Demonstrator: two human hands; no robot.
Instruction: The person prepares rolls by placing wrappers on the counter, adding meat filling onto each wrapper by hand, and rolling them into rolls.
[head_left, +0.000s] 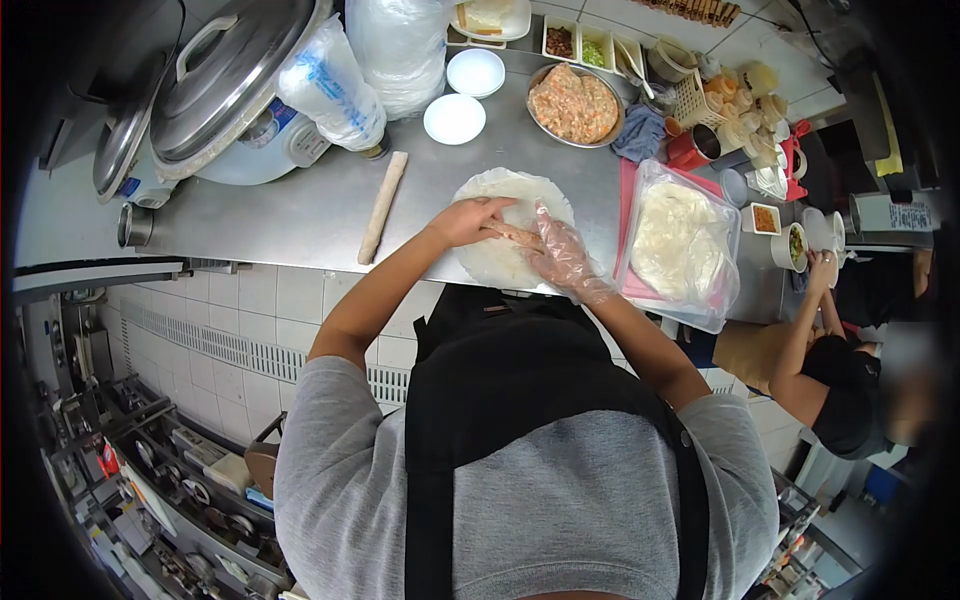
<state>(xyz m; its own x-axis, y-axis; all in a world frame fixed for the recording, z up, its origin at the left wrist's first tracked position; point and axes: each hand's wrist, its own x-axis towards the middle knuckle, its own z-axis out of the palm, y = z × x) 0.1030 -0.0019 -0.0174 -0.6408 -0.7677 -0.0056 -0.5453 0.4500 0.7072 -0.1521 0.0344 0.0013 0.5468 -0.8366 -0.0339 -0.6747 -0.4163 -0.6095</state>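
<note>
A thin round wrapper (503, 188) lies on the steel counter in front of me, its near side at the counter's edge. Across it runs a strip of orange-flecked minced filling (515, 236). My bare left hand (470, 221) rests over the wrapper's left part, fingers stretched out and thumb apart, at the strip's left end. On the right, my right hand (562, 256) wears a clear plastic glove; its spread fingers touch the strip's right end. A metal bowl (535, 118) of the same minced filling (573, 104) stands behind. To the left lies a floury rolling pin (383, 208).
Right of me, a plastic-lined tray (712, 312) holds pale wrappers (680, 238). White bowls (455, 119), plastic-wrapped stacks (397, 55) and large lidded cookers (235, 90) stand at the back and left. Sauce bottles (735, 125) crowd the right back; a co-worker (835, 375) stands at right.
</note>
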